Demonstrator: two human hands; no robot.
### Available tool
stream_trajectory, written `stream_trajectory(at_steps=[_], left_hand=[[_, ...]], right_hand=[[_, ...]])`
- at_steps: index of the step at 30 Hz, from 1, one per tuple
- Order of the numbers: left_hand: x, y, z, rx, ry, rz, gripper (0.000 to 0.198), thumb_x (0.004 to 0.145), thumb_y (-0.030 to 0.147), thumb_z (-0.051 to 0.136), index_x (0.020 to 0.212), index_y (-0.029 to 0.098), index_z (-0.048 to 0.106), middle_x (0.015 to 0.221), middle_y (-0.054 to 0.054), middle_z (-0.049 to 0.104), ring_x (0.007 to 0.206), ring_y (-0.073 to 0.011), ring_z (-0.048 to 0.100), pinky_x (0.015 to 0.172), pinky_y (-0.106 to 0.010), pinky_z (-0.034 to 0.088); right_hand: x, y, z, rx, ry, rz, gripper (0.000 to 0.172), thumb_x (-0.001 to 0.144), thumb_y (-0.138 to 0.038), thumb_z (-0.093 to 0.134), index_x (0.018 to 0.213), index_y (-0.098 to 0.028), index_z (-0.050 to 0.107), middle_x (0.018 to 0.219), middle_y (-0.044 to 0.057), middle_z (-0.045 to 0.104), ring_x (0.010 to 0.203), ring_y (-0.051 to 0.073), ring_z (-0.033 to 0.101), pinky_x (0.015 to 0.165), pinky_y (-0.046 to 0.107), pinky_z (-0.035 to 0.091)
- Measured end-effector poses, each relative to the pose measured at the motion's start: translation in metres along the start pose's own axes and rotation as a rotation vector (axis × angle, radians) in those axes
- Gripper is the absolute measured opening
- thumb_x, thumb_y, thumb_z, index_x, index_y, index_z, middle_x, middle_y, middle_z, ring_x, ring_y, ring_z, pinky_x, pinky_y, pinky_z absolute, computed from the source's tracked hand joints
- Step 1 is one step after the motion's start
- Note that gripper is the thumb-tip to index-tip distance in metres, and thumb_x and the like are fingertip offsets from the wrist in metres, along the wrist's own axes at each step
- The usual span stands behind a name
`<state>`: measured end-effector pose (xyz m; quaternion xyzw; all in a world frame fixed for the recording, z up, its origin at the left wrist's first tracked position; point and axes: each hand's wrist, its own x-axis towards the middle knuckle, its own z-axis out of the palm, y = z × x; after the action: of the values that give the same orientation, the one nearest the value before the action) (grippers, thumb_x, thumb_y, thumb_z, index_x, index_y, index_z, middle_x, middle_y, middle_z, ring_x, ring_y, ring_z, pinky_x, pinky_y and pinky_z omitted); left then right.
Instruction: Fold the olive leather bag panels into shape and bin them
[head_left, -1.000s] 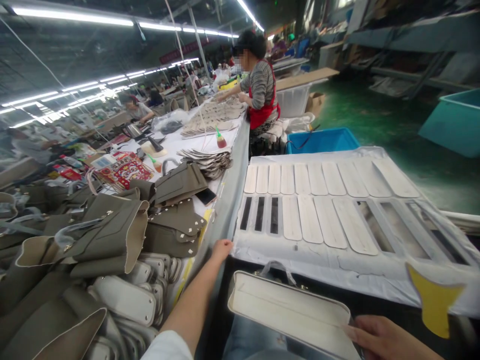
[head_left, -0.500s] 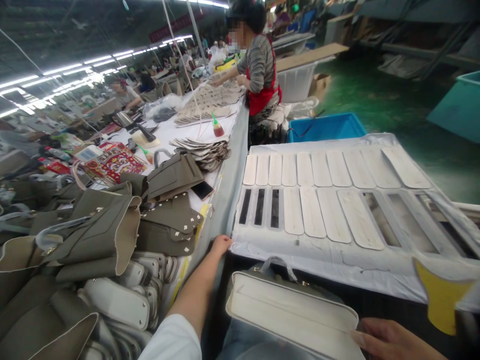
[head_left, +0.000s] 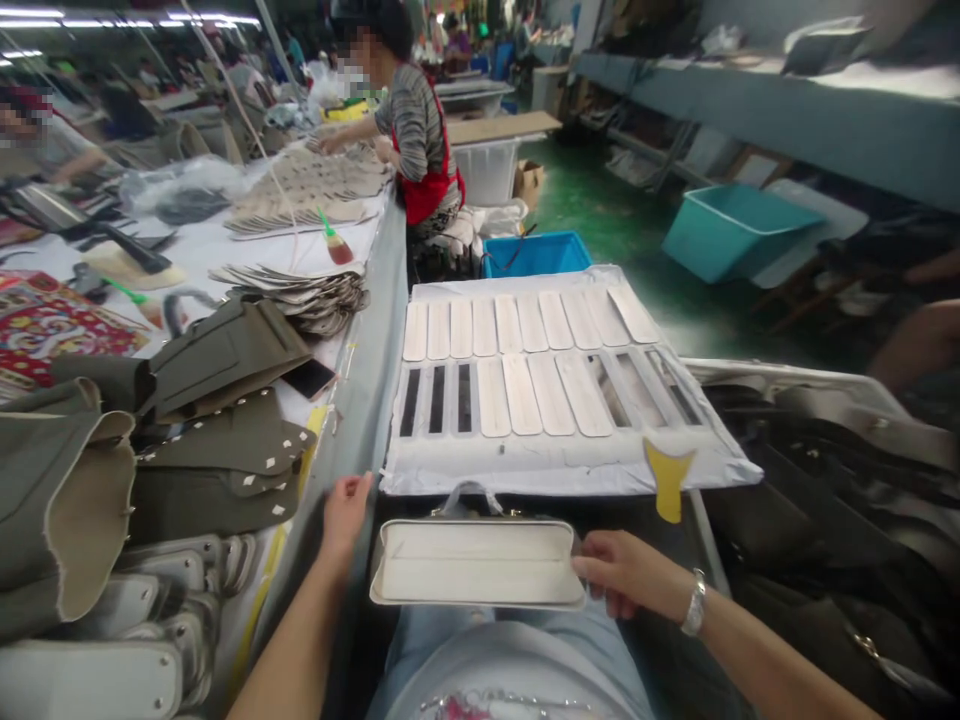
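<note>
A handbag (head_left: 480, 565) rests on its side over my lap, its long cream base facing me and its clear-wrapped handle (head_left: 471, 492) pointing away. My right hand (head_left: 619, 572) is closed on the bag's right end, thumb on the base. My left hand (head_left: 346, 512) is raised left of the bag, by the front left corner of a white slotted board (head_left: 450, 465). Its fingers are curled together, and whatever they may hold is too small to make out. Cream oblong panels (head_left: 517, 395) lie on the board in two rows; several front-row slots show bare.
Olive bag bodies (head_left: 225, 355), cream oblong pieces (head_left: 90, 675) and a phone (head_left: 309, 378) lie on the left table. A yellow piece (head_left: 670, 480) hangs at the board's front edge. Dark bags fill a bin (head_left: 825, 500) on the right. A co-worker (head_left: 424, 140) works farther along.
My view has swung right, bringing the right-hand bin into sight. My left hand has come slightly away from the board's corner. My right hand still grips the handbag.
</note>
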<state>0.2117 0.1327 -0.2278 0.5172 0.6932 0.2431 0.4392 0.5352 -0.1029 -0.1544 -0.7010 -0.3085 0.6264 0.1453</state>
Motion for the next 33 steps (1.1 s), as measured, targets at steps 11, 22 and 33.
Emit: stream_trajectory(at_steps=[11, 22, 33], left_hand=[[-0.109, 0.126, 0.071, 0.545, -1.158, 0.894, 0.039, 0.065, 0.012, 0.054, 0.099, 0.026, 0.068, 0.091, -0.002, 0.070, 0.078, -0.0225, 0.062, 0.069, -0.026, 0.043], [-0.118, 0.121, 0.075, 0.833, -1.128, 1.050, 0.029, 0.086, 0.023, 0.040, 0.103, 0.023, 0.064, 0.097, -0.002, 0.068, 0.084, -0.0184, 0.062, 0.075, -0.024, 0.043], [-0.123, 0.119, 0.074, 0.901, -1.115, 1.146, 0.032, 0.086, 0.020, 0.040, 0.112, 0.022, 0.058, 0.109, -0.003, 0.065, 0.095, -0.0197, 0.060, 0.082, -0.026, 0.043]], right_hand=[[-0.010, -0.056, -0.006, -0.842, 0.258, -0.564, 0.020, 0.082, -0.021, 0.045, 0.081, -0.016, 0.064, 0.079, 0.006, 0.064, 0.077, 0.018, 0.059, 0.071, 0.027, 0.041], [-0.008, -0.061, -0.005, -1.004, 0.249, -0.474, 0.027, 0.082, -0.021, 0.043, 0.078, -0.018, 0.069, 0.078, 0.007, 0.069, 0.075, 0.020, 0.061, 0.064, 0.026, 0.038], [-0.013, -0.058, -0.011, -0.972, 0.102, -0.588, 0.035, 0.085, -0.031, 0.038, 0.077, -0.016, 0.069, 0.081, 0.010, 0.068, 0.075, 0.020, 0.059, 0.066, 0.027, 0.038]])
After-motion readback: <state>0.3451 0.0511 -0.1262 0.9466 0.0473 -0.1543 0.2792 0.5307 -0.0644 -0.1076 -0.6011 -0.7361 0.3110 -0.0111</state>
